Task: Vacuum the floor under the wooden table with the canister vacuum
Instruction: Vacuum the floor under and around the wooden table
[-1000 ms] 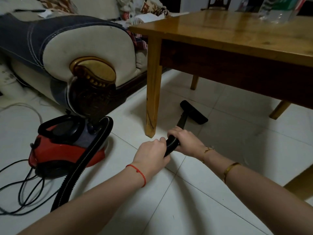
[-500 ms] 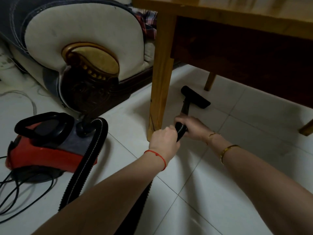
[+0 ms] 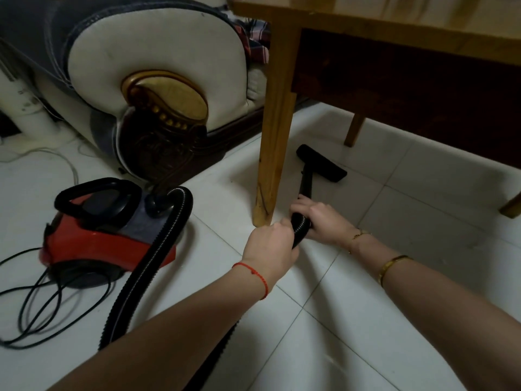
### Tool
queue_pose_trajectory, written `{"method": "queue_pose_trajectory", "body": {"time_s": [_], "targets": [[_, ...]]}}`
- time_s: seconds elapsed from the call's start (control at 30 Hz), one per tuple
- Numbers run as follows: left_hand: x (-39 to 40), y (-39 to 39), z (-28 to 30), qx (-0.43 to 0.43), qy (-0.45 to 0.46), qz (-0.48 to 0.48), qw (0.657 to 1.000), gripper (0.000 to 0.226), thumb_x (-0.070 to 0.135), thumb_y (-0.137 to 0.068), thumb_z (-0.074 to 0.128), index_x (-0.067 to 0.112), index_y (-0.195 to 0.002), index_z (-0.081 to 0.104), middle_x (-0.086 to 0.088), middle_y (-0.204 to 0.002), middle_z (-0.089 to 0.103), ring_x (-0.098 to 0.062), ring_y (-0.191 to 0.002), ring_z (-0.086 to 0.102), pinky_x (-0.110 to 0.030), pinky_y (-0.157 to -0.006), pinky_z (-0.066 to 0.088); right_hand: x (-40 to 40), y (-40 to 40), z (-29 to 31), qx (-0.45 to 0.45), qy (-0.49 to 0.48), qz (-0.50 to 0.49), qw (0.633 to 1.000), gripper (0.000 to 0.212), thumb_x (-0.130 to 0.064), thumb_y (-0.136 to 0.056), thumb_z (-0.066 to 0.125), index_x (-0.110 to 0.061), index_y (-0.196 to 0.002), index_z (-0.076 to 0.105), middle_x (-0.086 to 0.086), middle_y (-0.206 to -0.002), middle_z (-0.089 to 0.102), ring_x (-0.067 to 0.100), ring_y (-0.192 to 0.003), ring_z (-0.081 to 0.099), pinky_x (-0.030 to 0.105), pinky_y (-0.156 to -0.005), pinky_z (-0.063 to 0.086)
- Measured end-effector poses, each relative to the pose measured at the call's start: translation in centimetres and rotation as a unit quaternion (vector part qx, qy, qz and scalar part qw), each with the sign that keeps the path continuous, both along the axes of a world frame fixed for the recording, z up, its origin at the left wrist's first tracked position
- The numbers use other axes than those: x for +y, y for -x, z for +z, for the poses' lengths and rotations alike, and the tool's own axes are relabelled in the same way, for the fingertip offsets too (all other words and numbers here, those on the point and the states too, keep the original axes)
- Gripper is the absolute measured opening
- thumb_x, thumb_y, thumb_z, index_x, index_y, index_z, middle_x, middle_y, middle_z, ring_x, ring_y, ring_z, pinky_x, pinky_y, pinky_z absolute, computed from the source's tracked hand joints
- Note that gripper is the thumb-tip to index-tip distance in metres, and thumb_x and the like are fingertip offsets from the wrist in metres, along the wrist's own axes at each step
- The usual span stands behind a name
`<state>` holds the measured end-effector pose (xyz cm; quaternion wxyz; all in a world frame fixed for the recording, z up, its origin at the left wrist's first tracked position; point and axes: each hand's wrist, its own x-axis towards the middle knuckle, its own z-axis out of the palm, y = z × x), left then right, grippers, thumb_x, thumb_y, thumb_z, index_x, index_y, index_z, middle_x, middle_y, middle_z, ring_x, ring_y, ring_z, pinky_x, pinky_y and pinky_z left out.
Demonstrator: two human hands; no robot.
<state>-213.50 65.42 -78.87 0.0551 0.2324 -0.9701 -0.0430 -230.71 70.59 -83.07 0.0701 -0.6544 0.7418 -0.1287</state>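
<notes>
Black floor nozzle (image 3: pixel 321 163) flat on tiled floor (image 3: pixel 408 210) under bench (image 3: pixel 394 29), just past near-left bench leg (image 3: pixel 275 131); right hand (image 3: pixel 320 218) wraps wand-hose joint; left hand (image 3: pixel 269 246) grips ribbed hose (image 3: pixel 152 266) just behind; red canister (image 3: pixel 98 235) left of leg, beside sofa arm (image 3: pixel 158 80); power cord (image 3: pixel 42 300) looped on floor.

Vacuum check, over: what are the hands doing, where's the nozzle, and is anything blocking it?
Left hand and right hand both grip the hose. Nozzle flat on the tile under the wooden table. Table leg close on its left.
</notes>
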Motion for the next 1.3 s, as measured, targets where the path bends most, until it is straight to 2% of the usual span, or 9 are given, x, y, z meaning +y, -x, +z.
{"method": "queue_pose_trajectory", "body": {"time_s": [0.13, 0.23, 0.43, 0.53, 0.6, 0.67, 0.73, 1.13, 1.3], "targets": [[1.1, -2.6, 1.3, -0.017, -0.011, -0.002, 1.0, 0.029, 0.034, -0.095, 0.048, 0.01, -0.111, 0.047, -0.007, -0.096, 0.063, -0.026, -0.087, 0.066, -0.029, -0.063, 0.037, 1.2, -2.9, 1.3, -0.027, 0.002, 0.014, 1.0, 0.015, -0.026, -0.084, 0.065, -0.022, -0.085, 0.051, -0.011, -0.088, 0.048, 0.011, -0.094, 0.051, 0.031, -0.106, 0.039], [2.0, -4.5, 3.1, -0.034, -0.022, -0.002, 0.999, 0.028, 0.034, -0.095, 0.048, 0.01, -0.11, 0.047, -0.007, -0.095, 0.063, -0.026, -0.085, 0.066, -0.029, -0.063, 0.038, 2.4, -5.0, 3.0, -0.039, -0.016, 0.014, 0.999, 0.014, -0.024, -0.084, 0.064, -0.021, -0.085, 0.05, -0.009, -0.088, 0.05, 0.013, -0.094, 0.054, 0.036, -0.114, 0.032], [4.1, -8.6, 10.2, -0.084, -0.08, -0.015, 0.993, 0.026, 0.026, -0.088, 0.055, 0.01, -0.108, 0.05, -0.006, -0.095, 0.063, -0.026, -0.083, 0.064, -0.027, -0.062, 0.034, 5.4, -9.7, 8.7, -0.086, -0.043, -0.002, 0.995, 0.024, -0.024, -0.081, 0.067, -0.029, -0.082, 0.044, -0.014, -0.085, 0.044, 0.006, -0.086, 0.041, 0.027, -0.078, 0.047], [4.9, -10.7, 14.7, -0.078, -0.065, -0.037, 0.994, 0.033, 0.028, -0.056, 0.08, 0.012, -0.078, 0.06, 0.0, -0.062, 0.059, -0.016, -0.048, 0.058, -0.018, -0.047, 0.026, 7.1, -11.9, 11.9, -0.106, -0.058, -0.017, 0.993, 0.021, -0.022, -0.079, 0.068, -0.025, -0.084, 0.047, -0.014, -0.087, 0.047, 0.006, -0.088, 0.041, 0.024, -0.065, 0.042], [5.6, -12.1, 17.4, -0.095, -0.078, -0.05, 0.991, 0.034, 0.029, -0.057, 0.081, 0.011, -0.079, 0.061, -0.001, -0.062, 0.06, -0.016, -0.048, 0.059, -0.017, -0.046, 0.029, 8.1, -13.5, 14.2, -0.125, -0.069, -0.028, 0.989, 0.018, -0.02, -0.079, 0.066, -0.02, -0.088, 0.051, -0.01, -0.089, 0.052, 0.008, -0.089, 0.043, 0.022, -0.064, 0.037], [6.3, -13.5, 19.7, -0.13, -0.098, -0.042, 0.986, 0.029, 0.031, -0.085, 0.061, 0.01, -0.105, 0.055, -0.005, -0.09, 0.063, -0.022, -0.077, 0.065, -0.023, -0.061, 0.035, 9.1, -15.3, 16.5, -0.153, -0.075, -0.042, 0.984, 0.016, -0.016, -0.079, 0.066, -0.016, -0.089, 0.053, -0.007, -0.089, 0.054, 0.008, -0.087, 0.043, 0.023, -0.063, 0.037], [6.7, -14.8, 21.5, -0.133, -0.096, -0.033, 0.986, 0.03, 0.033, -0.091, 0.053, 0.011, -0.112, 0.051, -0.004, -0.1, 0.062, -0.023, -0.087, 0.064, -0.024, -0.066, 0.034, 9.9, -17.2, 18.6, -0.18, -0.087, -0.057, 0.978, 0.017, -0.013, -0.078, 0.067, -0.013, -0.09, 0.055, -0.003, -0.089, 0.055, 0.009, -0.082, 0.042, 0.027, -0.064, 0.042], [10.3, -24.1, 30.0, -0.209, -0.153, -0.028, 0.965, 0.027, 0.03, -0.093, 0.051, 0.012, -0.113, 0.05, -0.003, -0.103, 0.062, -0.021, -0.09, 0.064, -0.028, -0.071, 0.045, 13.7, -28.1, 27.0, -0.274, -0.159, -0.073, 0.946, 0.029, -0.017, -0.073, 0.073, -0.012, -0.098, 0.057, 0.002, -0.097, 0.058, 0.013, -0.085, 0.048, 0.031, -0.08, 0.049], [10.6, -26.4, 32.3, -0.214, -0.153, -0.002, 0.965, 0.027, 0.032, -0.094, 0.051, 0.012, -0.111, 0.052, -0.002, -0.103, 0.062, -0.019, -0.091, 0.063, -0.024, -0.069, 0.042, 13.8, -32.0, 29.0, -0.234, -0.161, -0.13, 0.95, 0.033, -0.019, -0.078, 0.07, -0.012, -0.107, 0.057, 0.007, -0.107, 0.058, 0.024, -0.093, 0.057, 0.03, -0.077, 0.048]]}}
